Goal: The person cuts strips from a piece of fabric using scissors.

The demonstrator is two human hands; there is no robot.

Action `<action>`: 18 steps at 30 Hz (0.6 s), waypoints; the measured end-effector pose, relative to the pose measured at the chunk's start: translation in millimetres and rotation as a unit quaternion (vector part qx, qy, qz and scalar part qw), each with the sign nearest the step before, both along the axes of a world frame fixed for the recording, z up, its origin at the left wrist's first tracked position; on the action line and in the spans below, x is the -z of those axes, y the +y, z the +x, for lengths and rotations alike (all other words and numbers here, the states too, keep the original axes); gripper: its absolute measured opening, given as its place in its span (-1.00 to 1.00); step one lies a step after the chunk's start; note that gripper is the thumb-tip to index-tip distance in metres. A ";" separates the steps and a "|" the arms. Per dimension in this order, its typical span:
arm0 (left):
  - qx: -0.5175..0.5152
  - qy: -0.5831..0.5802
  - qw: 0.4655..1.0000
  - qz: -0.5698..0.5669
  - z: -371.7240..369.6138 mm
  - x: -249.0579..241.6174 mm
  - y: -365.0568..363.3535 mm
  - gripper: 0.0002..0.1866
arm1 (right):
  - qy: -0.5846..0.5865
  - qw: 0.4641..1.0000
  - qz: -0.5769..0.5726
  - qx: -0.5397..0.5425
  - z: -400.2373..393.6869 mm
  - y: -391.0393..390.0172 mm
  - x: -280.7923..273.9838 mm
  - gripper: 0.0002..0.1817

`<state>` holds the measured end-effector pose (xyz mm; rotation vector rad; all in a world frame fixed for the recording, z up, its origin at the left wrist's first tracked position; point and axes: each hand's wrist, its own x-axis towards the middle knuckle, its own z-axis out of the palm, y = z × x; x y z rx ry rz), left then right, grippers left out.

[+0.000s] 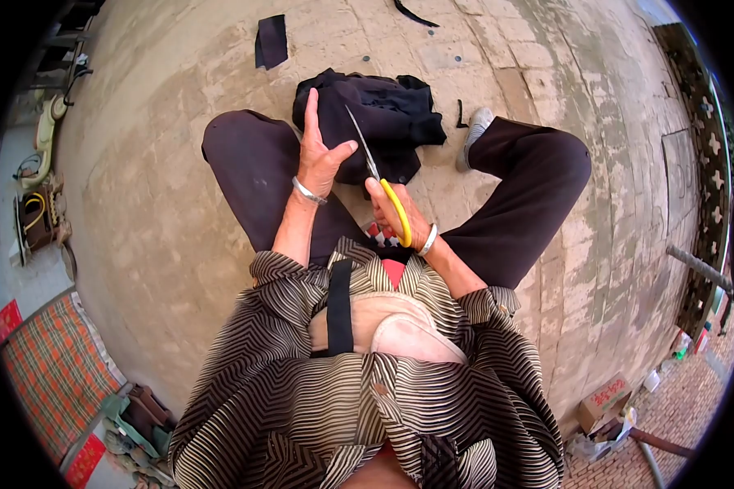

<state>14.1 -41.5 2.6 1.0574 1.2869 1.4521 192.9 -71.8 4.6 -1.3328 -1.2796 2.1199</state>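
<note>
My right hand is wrapped round the yellow handles of a pair of scissors. Their blades look closed and point up and away, towards a heap of dark cloth on the ground. My left hand is held out to the left of the blades, its fingers stretched forward and the thumb apart towards the scissors. In this view it overlaps the near left side of the cloth. Nothing shows in its palm.
A dark cloth scrap and a thin black strip lie on the paved ground beyond. My bent knees flank the cloth. At left are a plaid cloth and a bag; at lower right stands a cardboard box.
</note>
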 end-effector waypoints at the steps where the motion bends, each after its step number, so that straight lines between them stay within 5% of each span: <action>1: 0.001 0.002 1.000 -0.002 0.2 0.0 -0.1 0.06 | -0.009 1.000 0.011 0.003 -0.3 -0.2 -0.3 -0.42; 12: -0.017 0.002 1.000 -0.008 4.7 -7.3 1.0 -0.01 | -0.060 0.996 0.066 -0.022 3.1 0.9 10.2 -0.30; 18: -0.044 -0.283 0.951 -0.116 -16.4 -10.6 8.4 -0.30 | -0.080 0.986 0.136 -0.054 17.4 -5.4 0.2 -0.30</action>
